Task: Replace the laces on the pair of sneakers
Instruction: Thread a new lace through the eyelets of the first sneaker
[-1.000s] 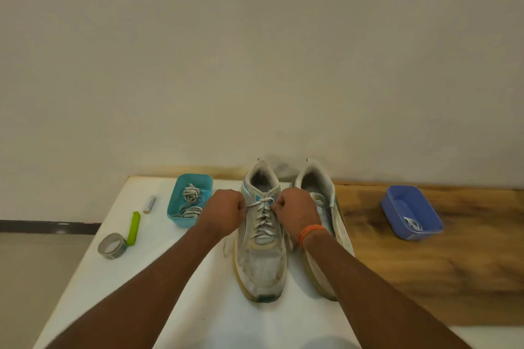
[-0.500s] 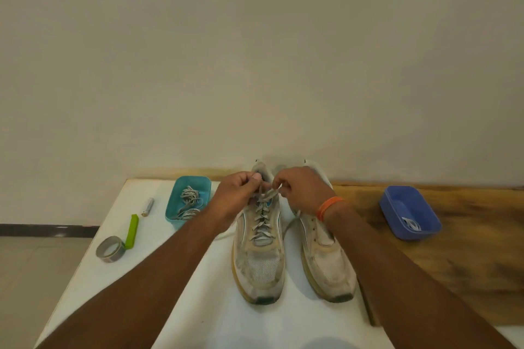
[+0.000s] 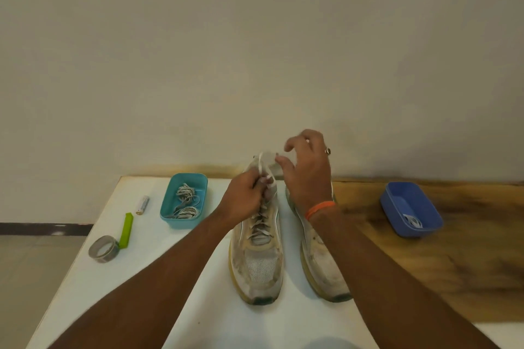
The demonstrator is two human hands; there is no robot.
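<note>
Still at the Top Eyelets: Lace Work on the Left-Hand Sneaker

Seen from a head-worn camera, a person works a pale lace (image 3: 262,168) at the collar of the laced sneaker (image 3: 259,252), which stands toe-toward-the-viewer on a white tabletop (image 3: 158,278), its partner — the second sneaker (image 3: 320,258) — just beside it. The left hand (image 3: 245,201) is clenched around the lace near the uppermost eyelets. The right hand (image 3: 307,170) hovers above the tongue with thumb and forefinger curved toward a raised loop; motion blur makes it hard to say whether they actually pinch it.

By the look of it, the lace is light, flat and limp, likely to slide through the fingers unless held close to the tip or right at the eyelet. The shoes appear soft-sided and scuffed, with mesh toes, stiff enough at the sole to stay put while the lace is pulled.

Coiled grey laces (image 3: 185,204) fill a teal tray (image 3: 198,181) to the left; a blue tray (image 3: 394,201) with a small white item sits well apart on the right, on a dark wood-grain surface (image 3: 453,263) that adjoins the white top. A tape roll (image 3: 103,248), a green clip (image 3: 126,231) and a small battery (image 3: 142,205) lie near the left edge. Behind — a plain cream wall (image 3: 255,51); a tiled floor (image 3: 34,278) shows lower left.
</note>
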